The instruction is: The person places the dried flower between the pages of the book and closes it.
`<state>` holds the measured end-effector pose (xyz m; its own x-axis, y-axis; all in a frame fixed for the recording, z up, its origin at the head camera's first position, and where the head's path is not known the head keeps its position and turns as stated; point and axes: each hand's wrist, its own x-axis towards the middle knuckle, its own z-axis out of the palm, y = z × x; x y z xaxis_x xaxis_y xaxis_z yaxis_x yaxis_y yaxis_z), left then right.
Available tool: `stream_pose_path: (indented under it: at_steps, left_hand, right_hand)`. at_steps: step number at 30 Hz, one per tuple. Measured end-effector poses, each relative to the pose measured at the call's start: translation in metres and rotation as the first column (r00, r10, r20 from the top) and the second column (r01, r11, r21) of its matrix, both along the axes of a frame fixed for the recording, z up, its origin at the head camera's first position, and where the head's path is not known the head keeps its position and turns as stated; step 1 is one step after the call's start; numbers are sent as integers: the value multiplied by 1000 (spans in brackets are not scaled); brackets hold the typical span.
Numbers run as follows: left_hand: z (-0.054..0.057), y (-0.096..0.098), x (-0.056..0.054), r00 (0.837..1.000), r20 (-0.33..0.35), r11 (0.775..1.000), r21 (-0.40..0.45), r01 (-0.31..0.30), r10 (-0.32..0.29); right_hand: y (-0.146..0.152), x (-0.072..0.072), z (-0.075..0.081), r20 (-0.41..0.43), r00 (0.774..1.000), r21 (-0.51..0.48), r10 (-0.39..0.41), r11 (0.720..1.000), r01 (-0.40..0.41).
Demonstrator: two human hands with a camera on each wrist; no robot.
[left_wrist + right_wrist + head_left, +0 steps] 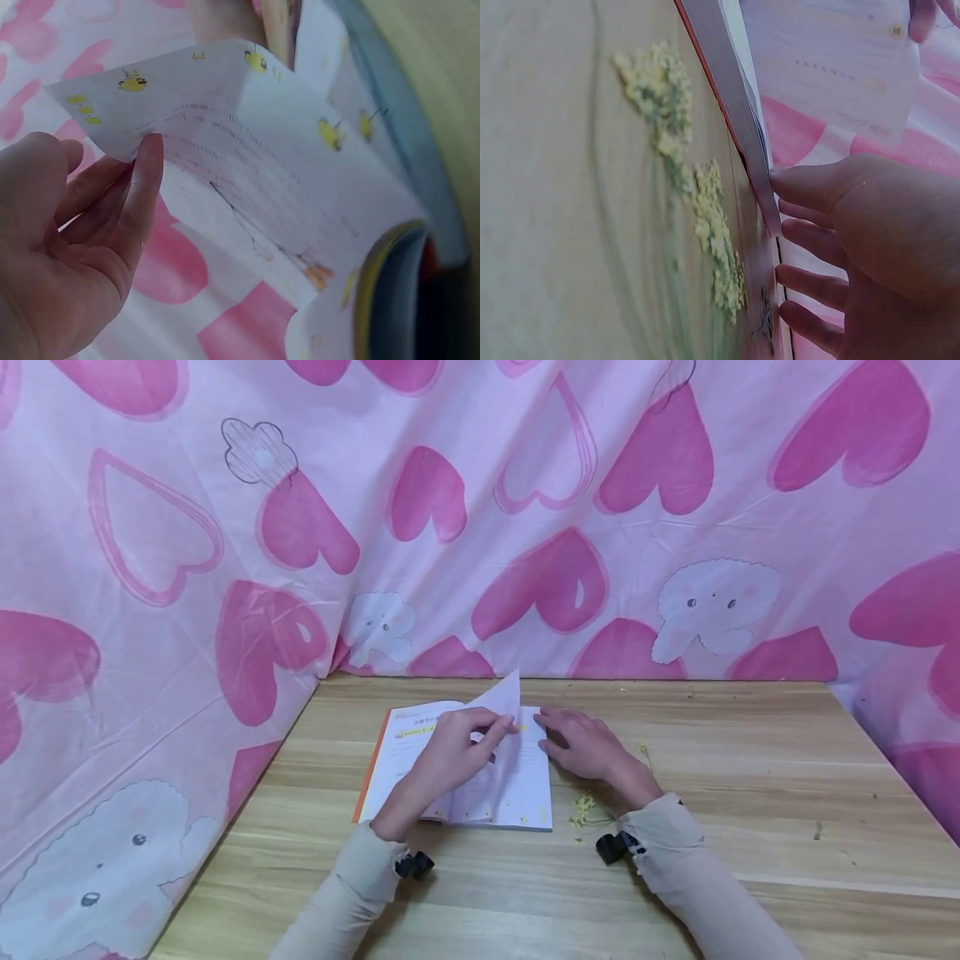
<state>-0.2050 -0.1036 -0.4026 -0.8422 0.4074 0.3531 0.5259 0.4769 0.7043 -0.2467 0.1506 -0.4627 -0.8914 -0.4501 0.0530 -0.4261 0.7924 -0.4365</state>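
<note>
An open book with an orange cover edge lies on the wooden table. One of its pages stands lifted, and my left hand holds that page by its outer edge. In the left wrist view the raised page bends in a curve, its edge caught at the fingers; small yellow chicks and lines of print show on it. My right hand rests at the book's right edge. In the right wrist view its thumb meets the page block, with the other fingers extended along the edge.
Small yellow flowers on thin green stems lie on the table by the right wrist. Another flower sprig is behind the right forearm. A pink heart-patterned cloth hangs along the back and left sides.
</note>
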Motion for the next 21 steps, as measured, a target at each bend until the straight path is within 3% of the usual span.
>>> stream_pose_path:
  at_steps: [4,10,16,21]
  left_hand:
    - [11,-9,-1,996,-67,998,3,-63,63]
    - [23,-21,-2,986,-91,990,-5,-138,136]
    - [26,-34,-5,981,-68,983,-8,-182,181]
    - [29,-50,-10,986,-26,986,-25,-168,167]
  right_hand:
    - [0,0,0,-3,1000,0,2,1000,-2]
    - [-1,1,0,4,1000,12,-4,1000,4]
    - [-2,2,0,15,1000,17,-15,1000,14]
    - [-2,3,0,28,999,11,-23,1000,23]
